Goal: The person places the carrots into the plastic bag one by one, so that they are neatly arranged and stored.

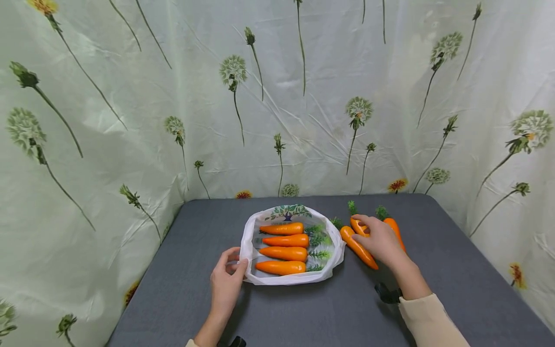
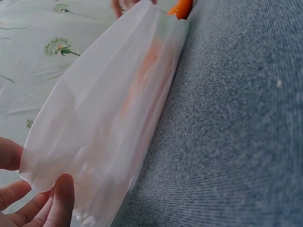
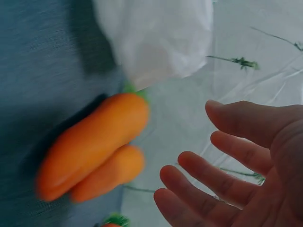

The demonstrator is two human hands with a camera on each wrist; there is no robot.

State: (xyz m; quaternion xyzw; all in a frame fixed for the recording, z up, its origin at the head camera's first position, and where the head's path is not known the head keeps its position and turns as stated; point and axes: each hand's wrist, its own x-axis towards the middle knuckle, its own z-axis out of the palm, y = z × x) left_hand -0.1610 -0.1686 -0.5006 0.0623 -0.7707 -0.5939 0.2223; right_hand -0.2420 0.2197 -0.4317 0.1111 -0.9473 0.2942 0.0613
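Note:
A white plastic bag lies with its mouth spread wide, and several orange carrots with green tops sit in a column inside it. My left hand pinches the bag's left edge between thumb and fingers, the thumb showing on the near side. To the right of the bag, my right hand hovers over a loose group of carrots with its fingers spread apart. In the right wrist view two carrots, the nearer one larger, lie apart from the fingers.
One more loose carrot lies beyond the right hand, partly hidden by it. The dark grey tabletop carries everything. A pale curtain printed with dandelions hangs behind and along both sides.

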